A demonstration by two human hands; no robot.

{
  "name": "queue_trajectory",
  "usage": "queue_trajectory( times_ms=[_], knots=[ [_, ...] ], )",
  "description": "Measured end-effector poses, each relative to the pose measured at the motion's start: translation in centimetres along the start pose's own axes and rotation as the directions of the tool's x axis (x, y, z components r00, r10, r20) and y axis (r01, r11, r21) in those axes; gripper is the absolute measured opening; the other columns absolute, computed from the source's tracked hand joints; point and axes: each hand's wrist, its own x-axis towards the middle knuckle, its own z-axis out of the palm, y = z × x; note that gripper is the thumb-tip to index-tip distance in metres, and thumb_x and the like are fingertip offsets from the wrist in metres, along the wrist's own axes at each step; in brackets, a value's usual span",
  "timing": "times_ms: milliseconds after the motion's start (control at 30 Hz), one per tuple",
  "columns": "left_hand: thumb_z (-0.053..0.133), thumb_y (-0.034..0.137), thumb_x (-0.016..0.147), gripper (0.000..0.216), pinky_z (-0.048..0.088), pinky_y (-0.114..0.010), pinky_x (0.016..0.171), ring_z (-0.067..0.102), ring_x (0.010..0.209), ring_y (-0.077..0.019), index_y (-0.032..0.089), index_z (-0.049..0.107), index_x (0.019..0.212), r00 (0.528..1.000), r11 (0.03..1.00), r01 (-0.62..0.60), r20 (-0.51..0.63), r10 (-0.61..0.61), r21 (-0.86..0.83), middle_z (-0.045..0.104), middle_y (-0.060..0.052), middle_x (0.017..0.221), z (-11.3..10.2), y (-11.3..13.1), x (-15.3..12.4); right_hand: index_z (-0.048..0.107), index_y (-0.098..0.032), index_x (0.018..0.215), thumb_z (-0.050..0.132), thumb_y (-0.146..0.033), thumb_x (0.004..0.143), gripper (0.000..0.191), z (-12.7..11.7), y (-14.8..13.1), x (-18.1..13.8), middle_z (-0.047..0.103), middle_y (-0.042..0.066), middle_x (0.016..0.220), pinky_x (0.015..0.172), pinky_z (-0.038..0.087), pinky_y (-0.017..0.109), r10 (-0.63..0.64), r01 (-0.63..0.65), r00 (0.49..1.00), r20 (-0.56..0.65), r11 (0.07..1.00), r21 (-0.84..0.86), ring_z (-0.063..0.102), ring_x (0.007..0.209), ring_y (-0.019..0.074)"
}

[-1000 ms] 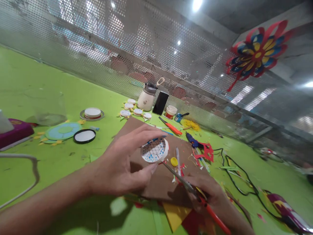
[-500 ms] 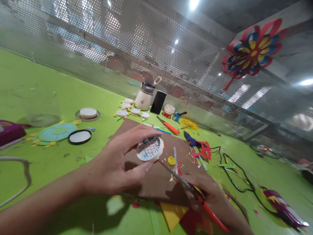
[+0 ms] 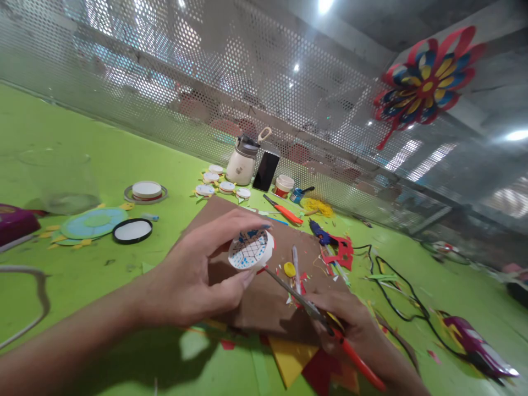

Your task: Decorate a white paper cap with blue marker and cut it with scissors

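My left hand (image 3: pixel 198 275) grips a small white round lid (image 3: pixel 251 250) between thumb and fingers, tilted so its inside faces me, with a drawn grid and blue and red marks. My right hand (image 3: pixel 350 327) is closed round the orange handles of a pair of scissors (image 3: pixel 313 313). The blades point up-left and their tips reach the lid's lower edge. Both hands hover over a brown cardboard sheet (image 3: pixel 264 300) on the green table (image 3: pixel 103 148). A yellow cap (image 3: pixel 289 269) and a pen (image 3: pixel 296 261) lie on the cardboard just right of the lid.
A cream flask (image 3: pixel 243 162), a black phone (image 3: pixel 266 170), several decorated lids (image 3: pixel 218 184), an orange cutter (image 3: pixel 284 210) and a glue gun (image 3: pixel 324 234) with black cable (image 3: pixel 396 297) lie further back. Paper discs (image 3: pixel 97 223) sit left. A perforated metal screen (image 3: pixel 206 99) bounds the table.
The view has drifted a little; the lid, my hands and the scissors keep nearly the same pose, with the blades still at the lid's lower edge.
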Motion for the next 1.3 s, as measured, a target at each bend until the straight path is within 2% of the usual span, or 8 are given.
queue_trajectory(
  times_ms=[233, 367, 533, 733, 967, 1067, 1167, 1300],
  knots=[
    [0.067, 0.018, 0.084, 0.050, 0.055, -0.030, 0.101, 0.068, 0.110, -0.0197, 0.031, 0.060, 0.131, 0.999, 0.998, -0.028, 0.020, 0.027, 0.060, 0.070, 0.000, 0.124, -0.2, -0.5, -0.1, 0.075, -0.023, 0.110, 0.056, -0.006, 0.077, 0.042, 0.0, -0.5, 0.1, 0.071, 0.001, 0.078, 0.061, 0.045, 0.023, 0.003, -0.005, 0.999, -0.042, 0.999, -0.052, 0.060, 0.066, 0.0146],
    [0.066, 0.018, 0.083, 0.049, 0.056, -0.032, 0.099, 0.068, 0.109, -0.0213, 0.030, 0.061, 0.131, 1.000, 0.999, -0.006, 0.019, 0.006, 0.041, 0.070, -0.001, 0.124, -0.3, -0.5, -0.1, 0.075, -0.022, 0.106, 0.057, -0.008, 0.077, 0.037, -0.1, -1.0, 0.2, 0.068, 0.000, 0.073, 0.058, 0.043, 0.023, -0.008, 0.006, 0.999, -0.036, 0.998, -0.065, 0.056, 0.062, 0.0135],
    [0.064, 0.017, 0.087, 0.045, 0.057, -0.032, 0.099, 0.069, 0.108, -0.0207, 0.027, 0.061, 0.130, 0.998, 1.000, 0.029, 0.050, -0.028, -0.008, 0.070, -0.003, 0.121, -0.2, -0.5, 0.0, 0.076, -0.024, 0.110, 0.060, -0.011, 0.079, 0.037, 0.5, -0.9, -0.1, 0.068, 0.001, 0.073, 0.058, 0.045, 0.023, 0.006, -0.016, 0.995, -0.103, 0.996, -0.091, 0.056, 0.063, 0.0144],
    [0.066, 0.023, 0.088, 0.038, 0.059, -0.025, 0.086, 0.070, 0.099, -0.0185, 0.025, 0.061, 0.125, 0.993, 0.996, 0.077, 0.098, -0.072, -0.047, 0.070, -0.003, 0.114, -0.4, -0.5, 0.2, 0.074, -0.022, 0.116, 0.057, -0.009, 0.075, 0.046, 1.0, -0.4, -0.1, 0.068, -0.002, 0.067, 0.054, 0.043, 0.023, -0.111, 0.096, 0.978, -0.178, 0.991, -0.091, 0.055, 0.054, 0.0128],
    [0.066, 0.021, 0.088, 0.037, 0.059, -0.022, 0.079, 0.071, 0.092, -0.0172, 0.024, 0.061, 0.125, 0.986, 0.991, 0.114, 0.132, -0.104, -0.070, 0.072, -0.003, 0.109, -0.4, -0.8, 0.3, 0.072, -0.022, 0.115, 0.056, -0.005, 0.074, 0.047, 0.6, -1.2, 0.1, 0.074, 0.000, 0.073, 0.055, 0.045, 0.023, -0.133, 0.109, 0.977, -0.169, 0.983, -0.145, 0.063, 0.057, 0.0145],
    [0.066, 0.023, 0.088, 0.035, 0.059, -0.023, 0.079, 0.072, 0.092, -0.0179, 0.024, 0.061, 0.123, 0.980, 0.985, 0.157, 0.134, -0.148, -0.065, 0.072, -0.003, 0.107, -0.4, -0.8, 0.4, 0.070, -0.023, 0.118, 0.057, -0.004, 0.075, 0.048, 0.8, -0.6, 0.3, 0.074, 0.000, 0.078, 0.057, 0.046, 0.022, -0.174, 0.156, 0.964, -0.204, 0.983, -0.101, 0.064, 0.061, 0.0143],
    [0.066, 0.027, 0.089, 0.034, 0.060, -0.024, 0.082, 0.072, 0.097, -0.0196, 0.024, 0.062, 0.122, 0.973, 0.980, 0.194, 0.135, -0.186, -0.044, 0.073, -0.003, 0.109, -0.5, -0.8, 0.5, 0.070, -0.025, 0.118, 0.060, -0.004, 0.076, 0.048, 0.9, -0.3, 0.4, 0.072, -0.002, 0.078, 0.059, 0.045, 0.022, -0.166, 0.143, 0.957, -0.240, 0.983, -0.112, 0.062, 0.062, 0.0132],
    [0.067, 0.035, 0.088, 0.034, 0.060, -0.027, 0.083, 0.071, 0.098, -0.0214, 0.023, 0.065, 0.119, 0.961, 0.967, 0.254, 0.120, -0.248, -0.030, 0.074, -0.004, 0.110, -0.6, -0.8, 0.7, 0.073, -0.024, 0.110, 0.057, -0.004, 0.075, 0.043, 0.4, -0.6, 0.7, 0.072, -0.001, 0.081, 0.064, 0.045, 0.023, -0.087, 0.075, 0.985, -0.150, 0.994, -0.082, 0.063, 0.069, 0.0144]
  ],
)
